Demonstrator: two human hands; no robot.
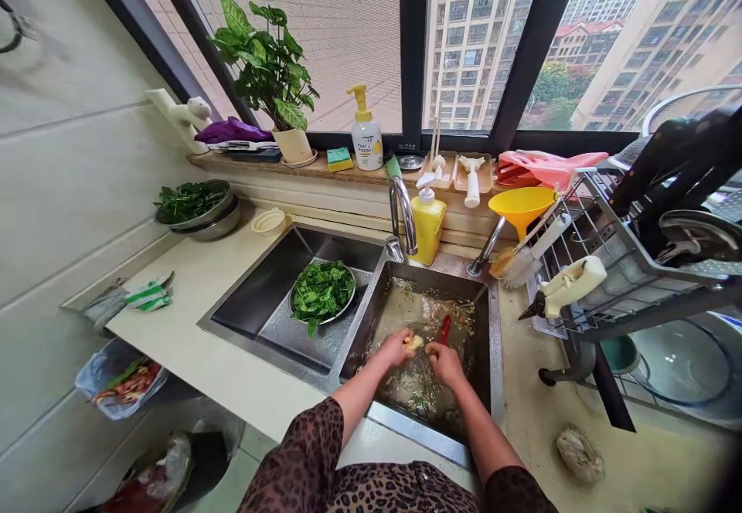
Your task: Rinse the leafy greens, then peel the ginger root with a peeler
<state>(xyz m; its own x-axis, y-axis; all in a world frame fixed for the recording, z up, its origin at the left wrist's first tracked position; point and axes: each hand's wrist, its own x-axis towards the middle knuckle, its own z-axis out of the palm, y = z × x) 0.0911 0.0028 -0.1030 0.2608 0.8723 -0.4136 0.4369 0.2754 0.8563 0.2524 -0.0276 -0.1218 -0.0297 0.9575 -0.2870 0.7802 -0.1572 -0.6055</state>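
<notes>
Over the right sink basin, filled with cloudy water and floating scraps, both my hands are at work. My left hand is closed around a small pale yellow piece, perhaps peeled ginger; its exact kind is unclear. A slim tool with a red handle sticks up from my right hand, whose fingers are closed on it. The tool's working end is hidden or too small to make out. In the left basin, a bowl of green leaves sits near the divider.
Behind the basins stand the faucet and a yellow soap bottle. A dish rack with utensils occupies the right counter. Stacked metal bowls with greens are at left. Below the counter edge hangs a lined scrap bin.
</notes>
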